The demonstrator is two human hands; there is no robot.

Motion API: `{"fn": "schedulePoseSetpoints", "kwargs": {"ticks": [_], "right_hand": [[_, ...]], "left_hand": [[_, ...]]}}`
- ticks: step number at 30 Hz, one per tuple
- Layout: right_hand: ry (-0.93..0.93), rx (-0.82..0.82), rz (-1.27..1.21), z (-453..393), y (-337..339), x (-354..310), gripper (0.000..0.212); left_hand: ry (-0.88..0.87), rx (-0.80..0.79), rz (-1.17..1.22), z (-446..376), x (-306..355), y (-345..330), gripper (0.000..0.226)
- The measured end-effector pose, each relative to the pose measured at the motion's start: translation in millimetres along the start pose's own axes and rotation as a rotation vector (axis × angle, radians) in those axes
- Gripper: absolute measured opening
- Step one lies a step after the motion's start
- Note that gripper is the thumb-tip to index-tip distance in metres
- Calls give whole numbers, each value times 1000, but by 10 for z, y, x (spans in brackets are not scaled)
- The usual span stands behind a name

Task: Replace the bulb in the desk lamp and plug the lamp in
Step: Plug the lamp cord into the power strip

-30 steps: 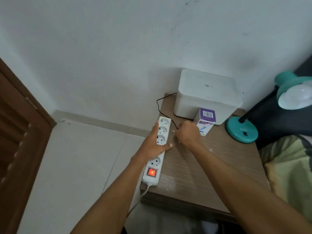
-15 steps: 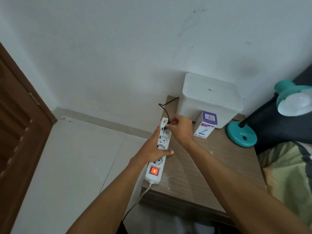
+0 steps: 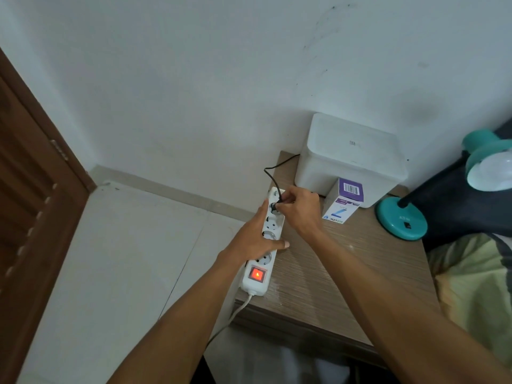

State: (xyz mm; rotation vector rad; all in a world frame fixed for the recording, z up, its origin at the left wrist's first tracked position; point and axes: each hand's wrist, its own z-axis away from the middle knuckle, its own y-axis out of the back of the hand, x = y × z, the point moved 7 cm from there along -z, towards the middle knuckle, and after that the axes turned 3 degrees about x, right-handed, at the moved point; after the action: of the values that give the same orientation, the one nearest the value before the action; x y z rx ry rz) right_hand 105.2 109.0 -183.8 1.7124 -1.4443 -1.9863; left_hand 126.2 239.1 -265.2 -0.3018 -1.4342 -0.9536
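A white power strip [image 3: 260, 270] with a lit red switch lies along the left edge of the wooden side table [image 3: 346, 273]. My left hand [image 3: 256, 235] presses down on the middle of the strip. My right hand [image 3: 297, 207] pinches the lamp's black plug [image 3: 274, 207] at the strip's second socket from the far end; its black cord [image 3: 270, 173] loops up and back. The teal desk lamp [image 3: 401, 218] stands at the table's right, with a white bulb [image 3: 496, 169] in its shade.
A white box-shaped appliance [image 3: 349, 156] stands against the wall at the back of the table. A purple and white bulb carton [image 3: 343, 202] stands in front of it. A brown door [image 3: 30, 203] is at left, bedding [image 3: 476, 278] at right.
My right hand carried the plug from the table beside the strip up to a far socket and lowered it onto that socket. My left hand stayed on the strip.
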Motion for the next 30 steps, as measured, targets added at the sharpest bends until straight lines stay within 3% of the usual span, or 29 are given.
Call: {"fn": "schedulePoseSetpoints", "kwargs": {"ticks": [22,28,30], "right_hand": [[-49,10,36,57,-75,89,6],[-66,-122,31,-30,-100,100,5],[-49,-105,15,17,-36,121,22]], "left_hand": [[-13,16,-53,-12,14,2,122],[0,29,-112,-5,-6,15,121],[12,29,-130,-12,-16,19,119]]}}
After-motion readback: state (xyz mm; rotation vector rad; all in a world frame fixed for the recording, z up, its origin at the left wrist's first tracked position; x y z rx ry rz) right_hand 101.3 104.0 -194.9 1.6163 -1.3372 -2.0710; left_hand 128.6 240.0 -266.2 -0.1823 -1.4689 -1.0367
